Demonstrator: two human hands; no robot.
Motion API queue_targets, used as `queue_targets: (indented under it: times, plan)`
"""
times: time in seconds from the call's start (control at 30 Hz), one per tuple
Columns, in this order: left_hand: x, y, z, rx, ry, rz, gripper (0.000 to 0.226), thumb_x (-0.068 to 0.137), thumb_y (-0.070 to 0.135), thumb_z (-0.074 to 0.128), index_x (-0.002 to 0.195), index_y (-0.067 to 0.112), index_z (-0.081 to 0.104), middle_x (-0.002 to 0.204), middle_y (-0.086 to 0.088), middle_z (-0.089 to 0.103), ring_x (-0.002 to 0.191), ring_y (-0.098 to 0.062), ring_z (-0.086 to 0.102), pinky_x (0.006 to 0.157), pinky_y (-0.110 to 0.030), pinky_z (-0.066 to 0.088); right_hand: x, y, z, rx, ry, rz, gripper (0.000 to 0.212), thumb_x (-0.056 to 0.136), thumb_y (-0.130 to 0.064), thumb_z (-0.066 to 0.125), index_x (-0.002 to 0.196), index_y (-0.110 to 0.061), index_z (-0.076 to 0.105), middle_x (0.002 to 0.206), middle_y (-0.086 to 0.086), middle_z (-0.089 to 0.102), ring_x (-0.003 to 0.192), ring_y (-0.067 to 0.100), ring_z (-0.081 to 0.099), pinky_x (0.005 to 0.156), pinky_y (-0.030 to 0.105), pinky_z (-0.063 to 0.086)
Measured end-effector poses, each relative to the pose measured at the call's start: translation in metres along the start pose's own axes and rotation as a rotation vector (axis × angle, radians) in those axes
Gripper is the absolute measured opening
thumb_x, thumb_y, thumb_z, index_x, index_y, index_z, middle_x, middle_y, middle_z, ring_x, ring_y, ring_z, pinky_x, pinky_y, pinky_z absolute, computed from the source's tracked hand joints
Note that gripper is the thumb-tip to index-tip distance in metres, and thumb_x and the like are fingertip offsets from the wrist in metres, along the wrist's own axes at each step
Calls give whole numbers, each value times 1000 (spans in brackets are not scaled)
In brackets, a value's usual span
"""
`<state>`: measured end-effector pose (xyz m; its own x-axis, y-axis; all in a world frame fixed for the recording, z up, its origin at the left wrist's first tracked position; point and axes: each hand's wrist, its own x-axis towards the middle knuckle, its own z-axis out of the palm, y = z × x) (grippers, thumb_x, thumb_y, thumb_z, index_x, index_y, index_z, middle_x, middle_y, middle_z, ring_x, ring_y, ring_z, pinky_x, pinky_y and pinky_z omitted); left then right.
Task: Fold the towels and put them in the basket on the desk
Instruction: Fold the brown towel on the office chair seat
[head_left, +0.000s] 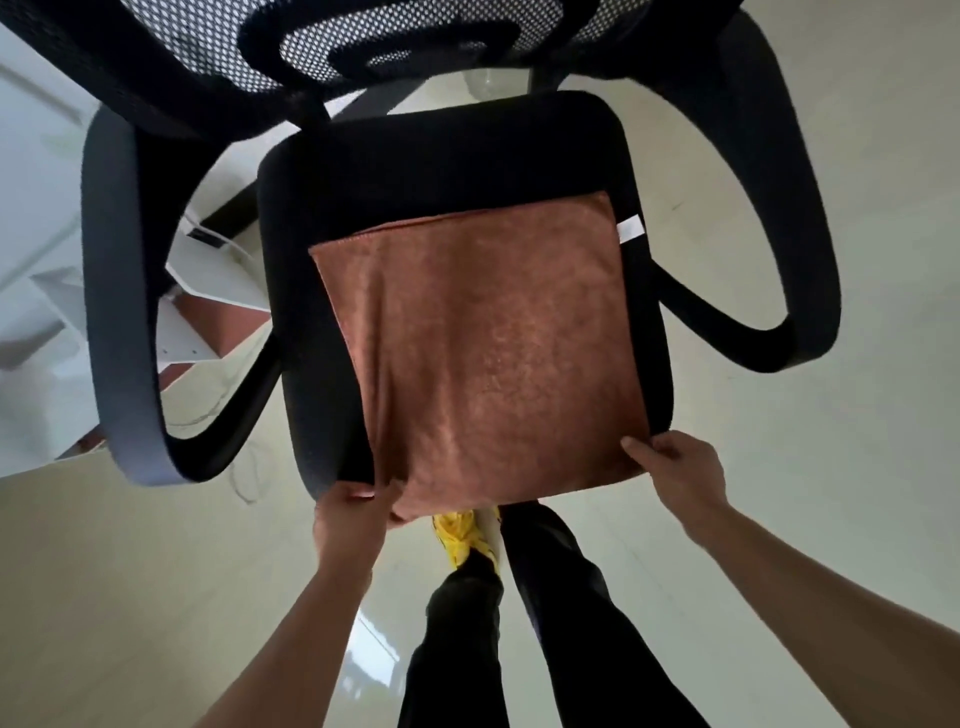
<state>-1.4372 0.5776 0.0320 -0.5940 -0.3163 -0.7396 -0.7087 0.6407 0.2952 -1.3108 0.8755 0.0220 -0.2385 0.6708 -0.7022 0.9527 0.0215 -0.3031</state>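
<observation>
A person in dark trousers and a yellow shoe stands on a glossy pale floor, the left hand pinching the near left corner of a rust-brown towel and the right hand pinching its near right corner. The plush, nearly square cloth lies flat on the black padded seat of an office chair, a white tag at its far right edge. Beyond curve looped armrests and a perforated mesh backrest.
</observation>
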Motion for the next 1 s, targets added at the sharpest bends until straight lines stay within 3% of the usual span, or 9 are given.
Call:
queue_targets:
  times: [0.07, 0.13, 0.23, 0.33, 0.43, 0.53, 0.7, 0.87, 1.0]
  plan:
    - [-5, -10, 0, -82, -78, -62, 22, 72, 21, 81, 73, 11, 61, 75, -5, 69, 72, -22, 65, 62, -27, 43, -4, 13, -1, 79, -103, 53, 29, 76, -38, 78, 70, -13, 65, 67, 2, 65, 69, 24, 58, 62, 32, 43]
    - [-7, -19, -1, -146, -230, -144, 21, 74, 16, 80, 80, 6, 62, 85, -10, 72, 77, -18, 67, 68, -28, 45, -5, 21, -3, 132, -203, 105, 31, 75, -36, 80, 77, -7, 69, 66, 3, 61, 68, 26, 54, 60, 31, 44]
    - [-5, -32, -8, -68, -361, -171, 18, 76, 20, 79, 80, 12, 64, 93, -10, 70, 90, -23, 62, 81, -39, 48, -2, 28, -5, 197, -281, 156, 36, 77, -36, 79, 91, -4, 71, 96, 11, 72, 89, 28, 69, 80, 43, 54]
    - [-1, -39, -15, -167, -343, -111, 13, 81, 14, 74, 80, 7, 63, 91, -10, 70, 91, -24, 66, 83, -43, 49, -2, 31, -15, 283, -285, 143, 28, 80, -31, 76, 86, -6, 66, 102, 9, 73, 89, 21, 71, 82, 38, 51]
    - [5, -46, -19, -457, -350, -175, 16, 85, 0, 65, 76, 9, 54, 85, -10, 67, 81, -22, 68, 79, -39, 51, -5, 39, -24, 363, -290, 150, 37, 81, -33, 75, 101, -3, 66, 102, 8, 75, 87, 23, 73, 90, 42, 51]
    - [-4, -54, -19, -630, -342, -257, 16, 86, -6, 56, 80, 7, 49, 80, -16, 63, 63, -23, 65, 68, -33, 51, -15, 47, -26, 424, -355, 177, 41, 85, -35, 71, 112, -6, 65, 105, 4, 74, 89, 24, 73, 86, 40, 53]
    - [-25, -66, -19, -344, -195, 62, 21, 87, 0, 61, 103, 10, 50, 79, -20, 69, 62, -29, 66, 65, -34, 53, -35, 53, -20, 399, -441, 119, 35, 84, -35, 71, 106, -7, 67, 105, 4, 74, 96, 20, 72, 93, 42, 50]
    - [-26, -65, -27, -76, -104, 369, 25, 86, 6, 62, 104, 20, 52, 77, -6, 68, 56, -23, 68, 61, -30, 52, -36, 48, -16, 407, -318, 41, 15, 80, -19, 76, 79, -9, 65, 93, 8, 75, 88, 22, 72, 82, 38, 53]
    - [-19, -64, -30, -3, -119, 351, 13, 84, 15, 69, 93, 12, 60, 61, -8, 65, 48, -18, 62, 60, -32, 49, -30, 47, -19, 431, -279, 42, 10, 79, -10, 76, 82, -7, 67, 84, 9, 69, 76, 22, 66, 71, 32, 51]
